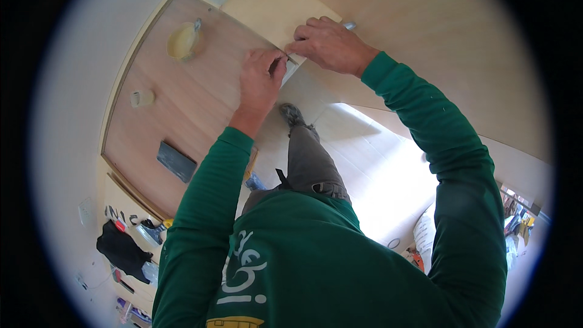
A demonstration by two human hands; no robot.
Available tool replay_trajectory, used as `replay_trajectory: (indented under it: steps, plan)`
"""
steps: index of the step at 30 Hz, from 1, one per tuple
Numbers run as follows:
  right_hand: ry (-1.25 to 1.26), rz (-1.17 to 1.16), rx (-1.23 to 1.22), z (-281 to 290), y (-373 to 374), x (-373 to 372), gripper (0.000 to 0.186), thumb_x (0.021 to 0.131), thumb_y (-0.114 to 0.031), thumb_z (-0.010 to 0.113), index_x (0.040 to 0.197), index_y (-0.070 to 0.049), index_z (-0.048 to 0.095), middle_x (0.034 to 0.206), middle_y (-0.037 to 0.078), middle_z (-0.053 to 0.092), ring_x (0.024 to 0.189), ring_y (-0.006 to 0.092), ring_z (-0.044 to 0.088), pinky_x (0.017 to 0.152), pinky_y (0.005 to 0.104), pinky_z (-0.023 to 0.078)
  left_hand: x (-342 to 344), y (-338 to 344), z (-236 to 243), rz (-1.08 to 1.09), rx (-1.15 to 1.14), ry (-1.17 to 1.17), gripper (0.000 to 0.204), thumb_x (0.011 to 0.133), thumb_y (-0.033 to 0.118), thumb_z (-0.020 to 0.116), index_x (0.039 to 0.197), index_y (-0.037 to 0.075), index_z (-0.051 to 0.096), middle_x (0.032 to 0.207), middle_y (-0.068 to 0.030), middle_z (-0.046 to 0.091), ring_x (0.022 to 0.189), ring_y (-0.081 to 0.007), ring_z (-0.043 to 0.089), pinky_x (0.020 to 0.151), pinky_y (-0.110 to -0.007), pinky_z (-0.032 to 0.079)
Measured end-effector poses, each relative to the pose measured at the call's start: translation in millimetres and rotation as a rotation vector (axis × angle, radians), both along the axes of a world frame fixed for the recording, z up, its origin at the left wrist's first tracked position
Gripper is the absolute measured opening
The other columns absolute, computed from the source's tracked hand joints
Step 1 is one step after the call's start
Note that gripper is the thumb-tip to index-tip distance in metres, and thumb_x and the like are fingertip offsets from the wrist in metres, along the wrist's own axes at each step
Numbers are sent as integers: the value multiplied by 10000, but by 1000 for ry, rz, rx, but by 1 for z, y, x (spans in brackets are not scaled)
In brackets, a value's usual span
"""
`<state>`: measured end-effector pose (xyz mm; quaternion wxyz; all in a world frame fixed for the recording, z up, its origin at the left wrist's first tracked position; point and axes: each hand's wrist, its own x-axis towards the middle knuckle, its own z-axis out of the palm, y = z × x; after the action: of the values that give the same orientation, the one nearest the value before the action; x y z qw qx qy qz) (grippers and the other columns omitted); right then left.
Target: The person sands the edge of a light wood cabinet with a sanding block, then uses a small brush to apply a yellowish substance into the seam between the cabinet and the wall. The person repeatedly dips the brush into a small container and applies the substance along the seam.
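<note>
My left hand (262,80) is at the corner of a brown wooden board (209,76), its fingers curled and pressed together. Beside it on the right, my right hand (334,45) is closed too, fingertips pinched at the edge of a pale wooden panel (267,9). The fingertips of both hands almost meet there. Whatever they pinch is too small or hidden to name. A small silvery piece (350,25) shows just behind the right hand; whether the hand touches it I cannot tell.
On the board are a yellow bowl (176,45) with a grey-tipped tool, a small whitish cup (142,98) and a dark grey rectangular block (176,161). A black cloth (123,250) lies lower left. A tall pale wood panel (449,30) rises right. My boot (291,114) is on the tiled floor.
</note>
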<state>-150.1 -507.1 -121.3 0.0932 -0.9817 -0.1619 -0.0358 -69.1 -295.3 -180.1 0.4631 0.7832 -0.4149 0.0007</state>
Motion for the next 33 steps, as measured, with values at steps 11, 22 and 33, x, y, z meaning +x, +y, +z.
replay_trajectory:
  steps: [11,22,33]
  plan:
    - [-34,67,-32,-5,-4,-5,325,943,-117,630,1217,-213,777,1009,24,652,1026,250,616,907,399,480,-7,2,1,-22,-33,-90,113,885,75,788,995,76,760,981,-78,753,1002,-315,652,880,-437,526]
    - [62,57,1,4,-3,-15,246,967,-140,692,1205,-174,746,1032,31,653,1014,265,601,872,428,464,-8,8,-3,-100,6,-123,137,862,71,796,996,85,767,982,-69,761,1017,-310,659,911,-448,514]
    - [-27,10,-24,-1,6,-2,278,942,-113,664,1187,-202,759,1035,28,652,1033,262,607,892,413,465,-3,4,-5,11,-51,-6,134,861,43,788,990,69,765,969,-86,759,973,-322,660,878,-423,537]
